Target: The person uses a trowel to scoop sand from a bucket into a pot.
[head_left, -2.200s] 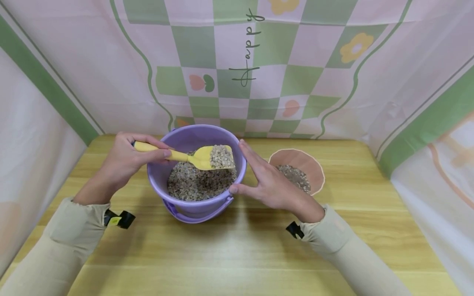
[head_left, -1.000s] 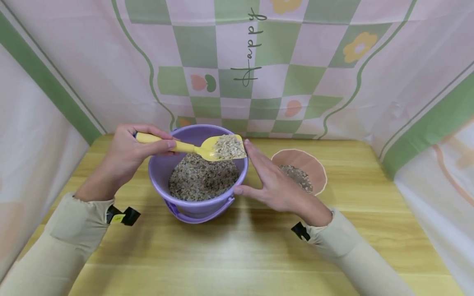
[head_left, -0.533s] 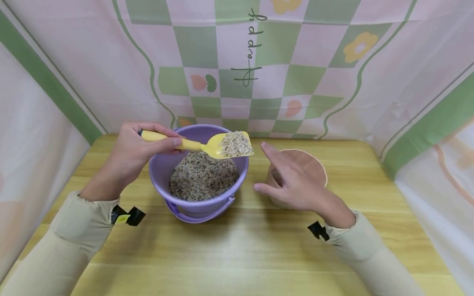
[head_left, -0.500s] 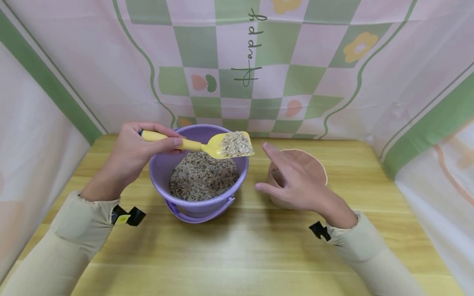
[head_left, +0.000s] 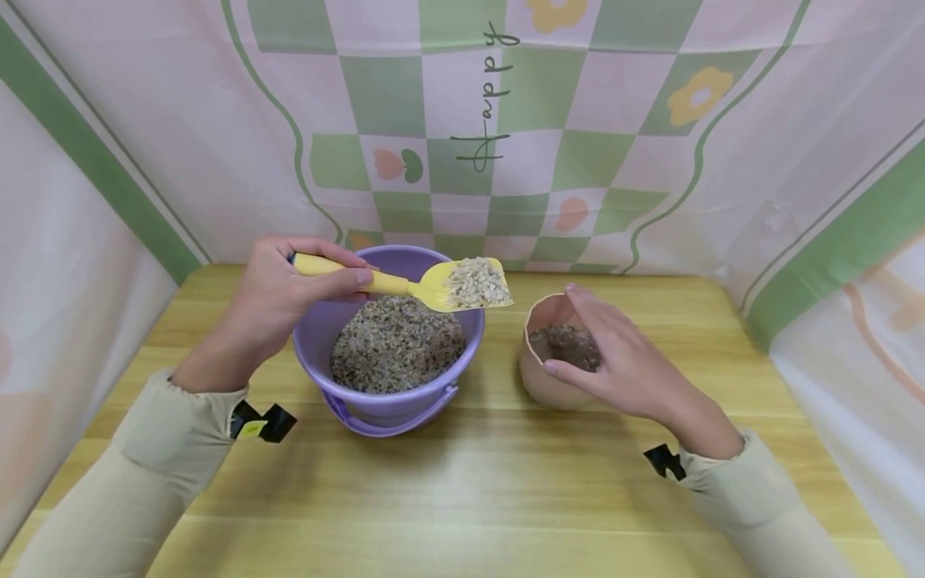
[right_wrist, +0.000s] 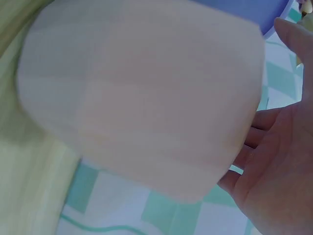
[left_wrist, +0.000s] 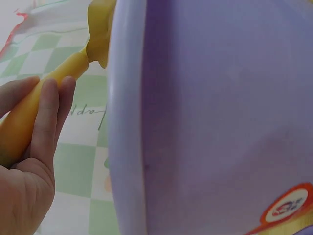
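Observation:
My left hand (head_left: 278, 293) grips the handle of a yellow scoop (head_left: 433, 287) heaped with pale grains. The scoop's bowl hangs over the right rim of a purple bucket (head_left: 314, 353) that is mostly full of brown grain. In the left wrist view the fingers of my left hand (left_wrist: 29, 161) curl round the yellow handle (left_wrist: 36, 115) beside the bucket wall (left_wrist: 220, 122). To the bucket's right stands a pink cup (head_left: 543, 385) with some grain in it. My right hand (head_left: 621, 361) wraps round the cup, thumb on the near rim and fingers over the far rim. The right wrist view shows the cup wall (right_wrist: 146, 98) against my palm (right_wrist: 279, 166).
Bucket and cup stand on a yellow wooden table (head_left: 462, 498). A pink and green checked cloth backdrop (head_left: 506, 120) closes in the back and both sides. The bucket's handle (head_left: 390, 417) lies folded down toward me.
My right hand left the bucket's right side and moved right to take hold of the pink cup. The loaded scoop rose and drifted right, over the bucket's rim.

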A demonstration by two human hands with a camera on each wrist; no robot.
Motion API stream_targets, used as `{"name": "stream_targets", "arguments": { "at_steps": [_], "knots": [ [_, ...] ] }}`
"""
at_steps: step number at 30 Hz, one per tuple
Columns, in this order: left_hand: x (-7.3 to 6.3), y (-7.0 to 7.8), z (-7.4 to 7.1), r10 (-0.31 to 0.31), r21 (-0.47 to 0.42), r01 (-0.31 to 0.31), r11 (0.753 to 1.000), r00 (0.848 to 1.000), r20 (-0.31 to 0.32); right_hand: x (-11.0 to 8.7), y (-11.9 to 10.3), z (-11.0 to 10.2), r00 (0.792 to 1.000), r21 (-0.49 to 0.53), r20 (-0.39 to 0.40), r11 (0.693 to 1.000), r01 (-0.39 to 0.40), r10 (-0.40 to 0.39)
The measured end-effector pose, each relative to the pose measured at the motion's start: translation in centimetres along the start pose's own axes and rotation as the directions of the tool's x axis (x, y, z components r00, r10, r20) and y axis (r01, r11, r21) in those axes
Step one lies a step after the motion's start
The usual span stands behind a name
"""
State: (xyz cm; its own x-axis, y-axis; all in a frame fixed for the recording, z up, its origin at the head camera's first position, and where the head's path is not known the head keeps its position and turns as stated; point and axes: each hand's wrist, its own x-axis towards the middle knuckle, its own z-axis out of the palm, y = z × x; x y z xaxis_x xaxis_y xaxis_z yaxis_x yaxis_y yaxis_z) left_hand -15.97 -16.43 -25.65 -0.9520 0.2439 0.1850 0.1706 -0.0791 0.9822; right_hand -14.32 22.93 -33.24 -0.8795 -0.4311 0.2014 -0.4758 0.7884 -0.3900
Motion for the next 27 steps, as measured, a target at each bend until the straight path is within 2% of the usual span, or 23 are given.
{"name": "stream_targets", "arguments": {
  "at_steps": [7, 23, 27],
  "knots": [
    [0.3, 0.4, 1.0, -0.024, 0.007, 0.024, 1.000, 1.000, 0.002, -0.9, 1.3, -0.4, 0.999, -0.025, 0.008, 0.999, -0.037, 0.037],
    [1.2, 0.7, 3.0, 0.010, 0.001, -0.010, 1.000, 0.999, 0.048, -2.4, 3.1, -0.6, 0.993, -0.033, 0.045, 0.993, -0.112, 0.113],
    [1.4, 0.7, 3.6, 0.001, -0.037, 0.001, 0.999, 0.999, 0.051, -2.7, 3.4, -0.6, 0.990, -0.025, 0.060, 0.991, -0.129, 0.130]
  ]
}}
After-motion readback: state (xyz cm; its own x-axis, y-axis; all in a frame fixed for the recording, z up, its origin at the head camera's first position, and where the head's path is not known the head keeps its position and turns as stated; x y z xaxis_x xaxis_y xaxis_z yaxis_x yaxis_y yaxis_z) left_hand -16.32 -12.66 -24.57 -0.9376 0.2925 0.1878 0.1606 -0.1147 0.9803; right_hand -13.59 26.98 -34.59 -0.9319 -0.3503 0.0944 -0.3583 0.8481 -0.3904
